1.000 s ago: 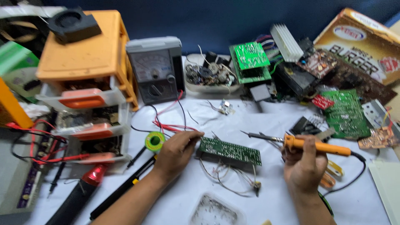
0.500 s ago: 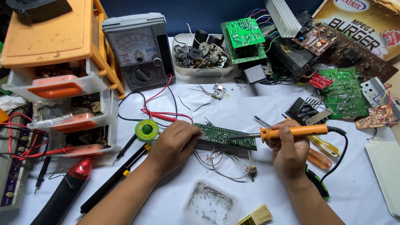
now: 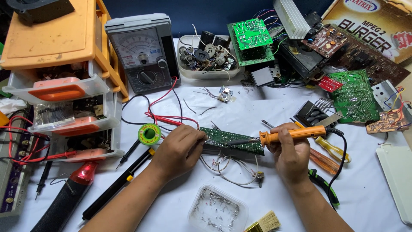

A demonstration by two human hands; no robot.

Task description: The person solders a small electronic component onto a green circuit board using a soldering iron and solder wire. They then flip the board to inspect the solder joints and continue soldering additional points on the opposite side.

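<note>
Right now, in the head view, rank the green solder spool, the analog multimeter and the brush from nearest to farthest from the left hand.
1. Green solder spool, just left of the left hand.
2. Brush, at the bottom edge, to the right.
3. Analog multimeter, at the table's back.

Centre of the frame: the long circuit board (image 3: pixel 234 139) under my left hand (image 3: pixel 178 150) is dark green with pale speckling. The soldering iron (image 3: pixel 296 134) in my right hand (image 3: pixel 292 154) has an orange handle and black cord. Centre left: solder spool (image 3: pixel 149 133), bright green. Upper left: drawer unit (image 3: pixel 56 56), orange top, clear drawers with orange pulls. Top centre: grey analogue multimeter (image 3: pixel 143 51) with red and black leads. Tablecloth (image 3: pixel 365 193), white.
</note>
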